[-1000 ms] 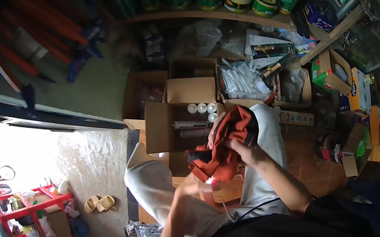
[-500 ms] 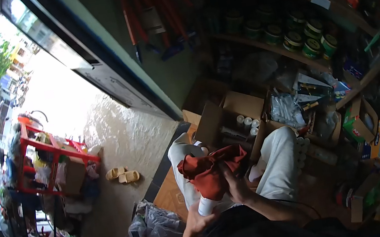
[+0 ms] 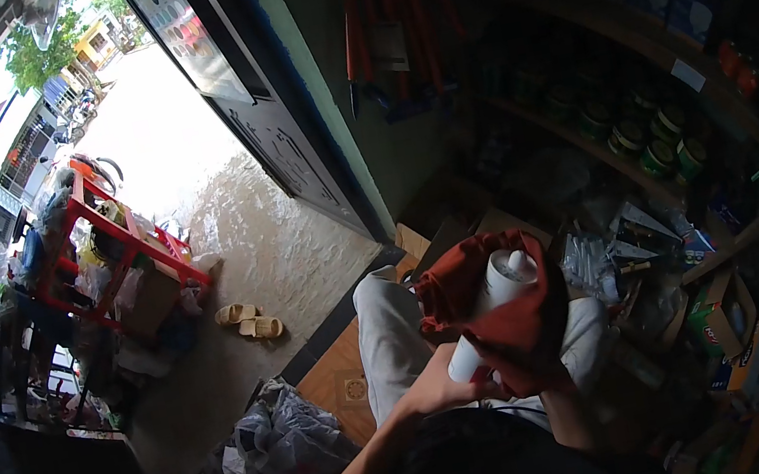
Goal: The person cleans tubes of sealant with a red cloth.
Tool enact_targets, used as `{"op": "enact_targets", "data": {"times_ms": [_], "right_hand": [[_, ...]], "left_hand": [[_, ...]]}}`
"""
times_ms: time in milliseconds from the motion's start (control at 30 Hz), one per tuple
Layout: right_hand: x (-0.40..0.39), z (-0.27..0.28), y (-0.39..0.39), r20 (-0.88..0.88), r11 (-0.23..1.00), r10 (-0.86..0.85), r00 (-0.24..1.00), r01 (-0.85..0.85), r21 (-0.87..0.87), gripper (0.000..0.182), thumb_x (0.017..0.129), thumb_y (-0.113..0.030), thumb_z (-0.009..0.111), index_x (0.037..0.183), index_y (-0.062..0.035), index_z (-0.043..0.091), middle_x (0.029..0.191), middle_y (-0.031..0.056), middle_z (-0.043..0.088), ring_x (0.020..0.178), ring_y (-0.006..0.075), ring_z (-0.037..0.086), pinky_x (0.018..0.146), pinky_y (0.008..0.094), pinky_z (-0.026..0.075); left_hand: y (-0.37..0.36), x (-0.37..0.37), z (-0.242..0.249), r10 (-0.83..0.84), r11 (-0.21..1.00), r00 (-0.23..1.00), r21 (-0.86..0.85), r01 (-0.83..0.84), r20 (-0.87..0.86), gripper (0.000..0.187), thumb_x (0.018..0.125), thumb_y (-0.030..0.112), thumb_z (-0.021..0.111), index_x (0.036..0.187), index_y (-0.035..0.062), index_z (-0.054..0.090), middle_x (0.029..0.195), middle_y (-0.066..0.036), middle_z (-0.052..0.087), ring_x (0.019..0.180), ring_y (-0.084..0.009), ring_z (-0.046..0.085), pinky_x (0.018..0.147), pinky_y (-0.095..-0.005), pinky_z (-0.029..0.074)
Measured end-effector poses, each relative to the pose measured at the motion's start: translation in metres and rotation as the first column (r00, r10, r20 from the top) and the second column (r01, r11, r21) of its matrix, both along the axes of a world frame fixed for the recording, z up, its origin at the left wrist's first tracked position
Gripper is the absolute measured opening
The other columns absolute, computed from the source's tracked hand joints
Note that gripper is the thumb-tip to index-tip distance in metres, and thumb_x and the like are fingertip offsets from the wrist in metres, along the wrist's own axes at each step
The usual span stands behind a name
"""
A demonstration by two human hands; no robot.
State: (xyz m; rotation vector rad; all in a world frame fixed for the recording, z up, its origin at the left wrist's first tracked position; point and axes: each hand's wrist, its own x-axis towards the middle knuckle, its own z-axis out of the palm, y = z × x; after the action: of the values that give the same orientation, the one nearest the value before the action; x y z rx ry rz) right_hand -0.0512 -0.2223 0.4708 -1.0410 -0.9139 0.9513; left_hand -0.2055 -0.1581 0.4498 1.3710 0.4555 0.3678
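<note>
A white cartridge tube (image 3: 498,289) is held up over my lap, tilted with its capped end up and to the right. My left hand (image 3: 439,387) grips its lower end. A red cloth (image 3: 463,275) is draped around the tube's middle and hangs down its right side. My right hand (image 3: 536,374) is under that cloth, pressed around the tube, and mostly hidden by it. My legs in light grey trousers (image 3: 384,330) are below.
Shelves with green tins (image 3: 657,149) fill the right wall, with cardboard boxes (image 3: 724,318) and packaged goods (image 3: 639,237) below. Crumpled plastic bags (image 3: 275,448) lie at lower left. An open doorway shows sandals (image 3: 250,321) and a red rack (image 3: 113,253) outside.
The tube has come up from my lap and its capped end now shows above the cloth. The view has swung left toward the doorway, so the box of white tubes is out of sight.
</note>
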Motion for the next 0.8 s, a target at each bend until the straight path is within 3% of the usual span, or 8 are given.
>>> {"op": "enact_targets", "data": {"times_ms": [100,200,267,333,433,600,667,800], "right_hand": [[-0.015,0.015,0.008,0.120,0.950,-0.308,0.944,0.312,-0.020,0.073,0.073,-0.027,0.086,0.126,0.0027,0.045,0.115,0.0137,0.055,0.105,0.0216,0.057,0.091,0.0347,0.048],[0.016,-0.002,0.025,-0.031,0.932,-0.361,0.932,0.359,-0.054,0.059,0.082,-0.022,0.077,0.129,-0.0003,0.047,0.116,0.0081,0.057,0.107,0.0183,0.057,0.093,0.0343,0.048],[0.047,-0.017,0.025,-0.376,0.996,-0.066,0.924,0.037,-0.086,0.047,0.086,-0.018,0.072,0.126,-0.0020,0.053,0.114,0.0068,0.061,0.106,0.0162,0.059,0.093,0.0332,0.049],[0.048,-0.023,0.039,-0.409,0.933,0.352,0.842,-0.283,0.221,0.054,0.085,-0.020,0.070,0.133,-0.0043,0.049,0.119,0.0069,0.060,0.109,0.0184,0.060,0.098,0.0358,0.047],[0.027,-0.021,0.031,-0.464,0.887,0.458,0.758,-0.422,0.187,0.052,0.085,-0.022,0.071,0.130,-0.0047,0.051,0.117,0.0062,0.061,0.106,0.0165,0.061,0.095,0.0334,0.048],[-0.005,-0.026,0.004,-0.258,0.944,0.252,0.933,-0.296,-0.148,0.048,0.085,-0.025,0.073,0.125,-0.0053,0.056,0.113,0.0052,0.062,0.102,0.0135,0.061,0.092,0.0294,0.048],[-0.014,-0.018,0.005,-0.162,0.963,0.136,0.977,-0.169,-0.210,0.046,0.085,-0.026,0.073,0.123,-0.0056,0.058,0.112,0.0047,0.063,0.101,0.0123,0.061,0.090,0.0278,0.048],[-0.020,0.025,0.027,-0.068,0.954,-0.214,0.974,0.194,-0.230,0.048,0.086,-0.030,0.073,0.124,-0.0056,0.057,0.112,0.0032,0.062,0.100,0.0111,0.060,0.087,0.0269,0.048]], "left_hand": [[-0.002,0.021,0.017,0.228,0.974,0.973,-0.010,-0.228,0.033,0.043,0.076,0.024,0.076,0.108,-0.0006,0.060,0.085,-0.005,0.065,0.073,-0.0105,0.059,0.062,-0.0239,0.047],[-0.017,-0.002,-0.040,-0.153,0.941,0.983,-0.290,0.176,0.099,0.045,0.080,0.020,0.075,0.115,0.0008,0.056,0.083,-0.004,0.063,0.068,-0.0105,0.059,0.056,-0.0226,0.046],[-0.034,-0.011,-0.071,-0.290,0.766,0.929,-0.526,0.370,0.230,0.048,0.080,0.021,0.075,0.118,0.0003,0.054,0.083,-0.007,0.062,0.066,-0.0134,0.061,0.055,-0.0255,0.049],[-0.048,-0.024,-0.062,-0.252,0.555,0.905,-0.716,0.424,0.342,0.042,0.085,0.023,0.070,0.116,-0.0005,0.054,0.084,-0.009,0.063,0.069,-0.0167,0.063,0.059,-0.0309,0.052],[-0.058,-0.030,-0.053,-0.216,0.445,0.882,-0.762,0.471,0.419,0.044,0.084,0.024,0.070,0.118,-0.0006,0.054,0.089,-0.010,0.064,0.075,-0.0191,0.064,0.065,-0.0320,0.052],[-0.037,-0.040,-0.023,-0.035,0.988,0.998,-0.154,0.026,-0.053,0.048,0.084,0.026,0.070,0.120,-0.0008,0.054,0.096,-0.012,0.067,0.086,-0.0230,0.066,0.075,-0.0339,0.052],[-0.036,-0.033,-0.013,0.189,0.963,0.969,0.223,-0.150,-0.162,0.049,0.083,0.027,0.070,0.121,-0.0009,0.054,0.098,-0.013,0.068,0.091,-0.0245,0.067,0.079,-0.0346,0.052],[-0.053,-0.023,0.005,0.395,0.899,0.895,0.287,-0.330,-0.209,0.055,0.080,0.031,0.073,0.121,0.0003,0.053,0.097,-0.018,0.070,0.091,-0.0318,0.069,0.077,-0.0405,0.053]]}}
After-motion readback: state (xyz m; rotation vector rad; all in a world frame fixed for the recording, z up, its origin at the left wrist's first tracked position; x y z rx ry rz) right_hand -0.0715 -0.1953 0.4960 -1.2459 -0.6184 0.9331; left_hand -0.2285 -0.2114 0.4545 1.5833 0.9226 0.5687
